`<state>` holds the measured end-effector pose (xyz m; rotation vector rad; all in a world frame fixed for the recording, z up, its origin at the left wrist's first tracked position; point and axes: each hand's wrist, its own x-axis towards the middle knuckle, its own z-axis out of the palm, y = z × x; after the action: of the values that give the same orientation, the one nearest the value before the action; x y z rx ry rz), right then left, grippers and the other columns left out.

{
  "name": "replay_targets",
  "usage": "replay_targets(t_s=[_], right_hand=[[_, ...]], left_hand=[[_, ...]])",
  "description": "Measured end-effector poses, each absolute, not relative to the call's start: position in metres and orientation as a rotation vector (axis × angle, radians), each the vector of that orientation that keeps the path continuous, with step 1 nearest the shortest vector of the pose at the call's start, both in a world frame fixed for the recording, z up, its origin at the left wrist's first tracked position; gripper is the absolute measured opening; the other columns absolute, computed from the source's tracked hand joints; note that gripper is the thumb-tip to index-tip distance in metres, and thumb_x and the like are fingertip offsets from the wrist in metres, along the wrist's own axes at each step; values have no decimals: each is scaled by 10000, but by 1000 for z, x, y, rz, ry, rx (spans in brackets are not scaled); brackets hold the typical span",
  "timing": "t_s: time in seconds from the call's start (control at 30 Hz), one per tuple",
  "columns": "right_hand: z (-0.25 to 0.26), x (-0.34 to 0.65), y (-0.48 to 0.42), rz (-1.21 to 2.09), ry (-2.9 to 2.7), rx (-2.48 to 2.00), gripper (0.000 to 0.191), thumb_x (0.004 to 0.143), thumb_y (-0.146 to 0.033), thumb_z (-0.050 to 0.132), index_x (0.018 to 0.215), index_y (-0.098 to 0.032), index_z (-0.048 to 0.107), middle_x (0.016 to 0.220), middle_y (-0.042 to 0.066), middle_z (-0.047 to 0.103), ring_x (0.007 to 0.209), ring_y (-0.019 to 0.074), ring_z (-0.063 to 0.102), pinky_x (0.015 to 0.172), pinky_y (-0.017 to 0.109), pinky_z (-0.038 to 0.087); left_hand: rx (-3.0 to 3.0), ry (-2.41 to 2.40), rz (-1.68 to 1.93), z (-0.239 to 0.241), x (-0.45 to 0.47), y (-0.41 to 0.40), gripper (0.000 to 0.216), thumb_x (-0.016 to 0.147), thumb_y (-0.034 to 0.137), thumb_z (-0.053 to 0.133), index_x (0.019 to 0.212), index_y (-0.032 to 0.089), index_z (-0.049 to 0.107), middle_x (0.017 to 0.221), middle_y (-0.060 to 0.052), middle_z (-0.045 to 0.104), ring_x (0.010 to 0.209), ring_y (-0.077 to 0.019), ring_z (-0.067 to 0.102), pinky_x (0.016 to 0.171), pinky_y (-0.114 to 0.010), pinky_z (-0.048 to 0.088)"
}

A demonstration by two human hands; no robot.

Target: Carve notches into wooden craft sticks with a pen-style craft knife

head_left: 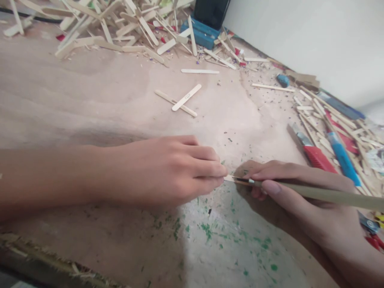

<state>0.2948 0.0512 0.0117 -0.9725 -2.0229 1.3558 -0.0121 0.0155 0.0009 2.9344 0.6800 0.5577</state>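
Note:
My left hand (168, 170) lies curled on the wooden board (90, 100), its fingertips pinching one end of a small wooden stick (234, 179). My right hand (300, 192) grips a long pale paintbrush (324, 195) like a pen. The brush's dark tip rests on the stick just right of my left fingertips. Most of the stick is hidden by both hands. Green paint flecks dot the board below the hands.
A big heap of ice-cream sticks (120, 24) lies at the back. Two crossed sticks (181, 101) lie mid-board. A red utility knife (312, 152) and a blue one (342, 158) lie at the right among scattered sticks. A blue box (199, 34) stands by the white wall.

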Motion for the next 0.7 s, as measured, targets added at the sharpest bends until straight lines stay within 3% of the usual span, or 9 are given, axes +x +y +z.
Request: replay_targets(t_s=[0.23,0.4,0.7], right_hand=[[14,295,51,1352,-2014,-983,173,1064,-220,817,1121,-337,930,987,28,887,810,181,802,804,301,720],[14,293,50,1351,-1993,-994,168,1057,-228,824,1120,-338,934,990,39,889,819,205,816,806,334,732],[12,298,49,1364,-1996,-984,174,1063,-211,810,1126,-325,925,1024,44,885,878,208,831,812,323,721]], left_hand=[[2909,670,540,1,-12,15,282,1145,73,581,1161,175,844,1384,-78,834,1203,-248,784,1026,-393,619],[2908,691,483,2,-12,16,300,1147,96,587,1155,244,848,1403,-41,832,1219,-237,775,1024,-386,616],[2886,711,390,4,-11,15,299,1144,101,584,1182,259,835,1415,-29,833,1251,-235,763,1066,-386,597]])
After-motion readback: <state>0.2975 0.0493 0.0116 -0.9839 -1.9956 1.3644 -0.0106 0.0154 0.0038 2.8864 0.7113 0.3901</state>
